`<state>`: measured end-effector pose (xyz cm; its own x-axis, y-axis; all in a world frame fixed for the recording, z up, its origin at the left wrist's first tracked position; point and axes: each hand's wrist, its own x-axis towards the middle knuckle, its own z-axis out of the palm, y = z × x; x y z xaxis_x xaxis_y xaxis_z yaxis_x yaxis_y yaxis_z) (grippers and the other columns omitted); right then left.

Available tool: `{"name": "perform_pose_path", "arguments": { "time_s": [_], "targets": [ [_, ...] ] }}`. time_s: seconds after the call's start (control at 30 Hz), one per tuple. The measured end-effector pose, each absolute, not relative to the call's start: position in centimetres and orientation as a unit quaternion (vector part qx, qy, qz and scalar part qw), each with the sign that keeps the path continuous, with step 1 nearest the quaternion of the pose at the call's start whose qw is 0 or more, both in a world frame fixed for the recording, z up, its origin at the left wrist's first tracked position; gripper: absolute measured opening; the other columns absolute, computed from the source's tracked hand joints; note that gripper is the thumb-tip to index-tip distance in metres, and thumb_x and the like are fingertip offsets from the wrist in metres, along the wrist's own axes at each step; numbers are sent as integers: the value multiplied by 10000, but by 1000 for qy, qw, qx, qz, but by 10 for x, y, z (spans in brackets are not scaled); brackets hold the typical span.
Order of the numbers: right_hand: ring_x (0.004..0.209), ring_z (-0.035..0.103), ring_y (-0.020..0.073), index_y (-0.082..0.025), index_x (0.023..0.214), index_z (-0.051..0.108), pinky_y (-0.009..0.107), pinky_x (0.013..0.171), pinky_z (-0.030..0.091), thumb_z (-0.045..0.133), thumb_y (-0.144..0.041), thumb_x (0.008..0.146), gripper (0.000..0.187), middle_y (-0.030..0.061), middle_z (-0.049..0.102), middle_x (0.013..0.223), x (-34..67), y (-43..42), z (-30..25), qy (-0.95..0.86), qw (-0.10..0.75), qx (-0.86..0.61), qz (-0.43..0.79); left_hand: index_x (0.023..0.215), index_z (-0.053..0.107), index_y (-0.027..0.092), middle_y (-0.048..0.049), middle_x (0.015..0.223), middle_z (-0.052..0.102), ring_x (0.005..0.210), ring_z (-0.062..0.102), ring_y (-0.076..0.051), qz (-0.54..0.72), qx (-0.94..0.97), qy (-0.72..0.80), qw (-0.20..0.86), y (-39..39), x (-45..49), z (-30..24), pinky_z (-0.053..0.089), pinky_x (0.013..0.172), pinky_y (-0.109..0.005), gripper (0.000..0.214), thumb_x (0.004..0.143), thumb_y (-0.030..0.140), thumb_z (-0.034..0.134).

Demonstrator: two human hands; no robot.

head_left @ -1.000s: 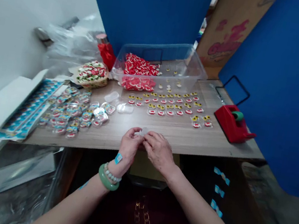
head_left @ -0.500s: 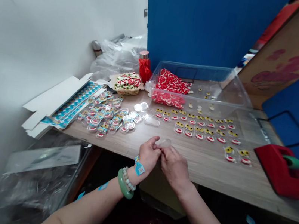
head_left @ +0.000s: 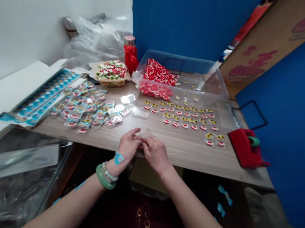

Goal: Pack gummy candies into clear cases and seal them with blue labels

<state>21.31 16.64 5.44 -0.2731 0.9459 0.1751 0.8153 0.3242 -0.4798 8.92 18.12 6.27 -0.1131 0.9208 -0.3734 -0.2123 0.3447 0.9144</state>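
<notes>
Logged from my remote view, largest first:

1. Blue partition (head_left: 185,19) behind a wood-grain table (head_left: 192,153), with a printed cardboard panel (head_left: 268,43) leaning at the back right.
2. White carton (head_left: 7,95) at the table's left end, holding blue printed strips (head_left: 45,97).
3. Clear plastic tub (head_left: 183,63) at the back of the table, holding a heap of red-and-white pieces (head_left: 157,76).
4. Red tape dispenser (head_left: 245,148) at the right end, with a green roll in it.
5. Pile of filled clear packs (head_left: 81,106) left of centre; rows of yellow-and-red pieces in clear trays (head_left: 180,120) lie right of centre (too small for me to identify exactly).
6. Left hand (head_left: 128,145) and right hand (head_left: 155,153), raised together just above the table's near edge, directly in front of me. Their fingertips (head_left: 137,136) are pressed together, pinching a small clear plastic blister (head_left: 146,133) between them.
7. Green bangle (head_left: 105,178), beaded bracelet (head_left: 108,172) and blue tag (head_left: 118,158) on the left wrist.
</notes>
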Motion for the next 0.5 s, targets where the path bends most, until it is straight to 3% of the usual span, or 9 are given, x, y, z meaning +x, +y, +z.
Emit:
{"name": "perform_pose_path", "arguments": {
  "time_s": [0.17,0.3,0.5],
  "targets": [
    [852,631,184,-156,991,652,271,736,453,448,-153,976,204,98,682,994,215,163,65,-787,163,-578,137,1257,534,64,40,617,668,468,566,-105,467,313,559,609,183,92,66,470,511,-210,706,558,63,631],
    [894,636,208,-145,987,648,287,732,451,420,-131,964,230,123,673,978,212,159,71,-797,113,-582,114,1242,567,49,62,568,629,457,520,-86,454,345,577,585,184,95,65,392,467,-180,705,538,49,612],
    [871,632,213,-160,980,634,290,694,431,435,-133,903,215,115,673,975,209,159,62,-777,125,-607,112,1213,629,114,70,557,591,477,519,-100,420,407,600,545,184,92,52,374,473,-191,660,553,95,630]
  ]
}}
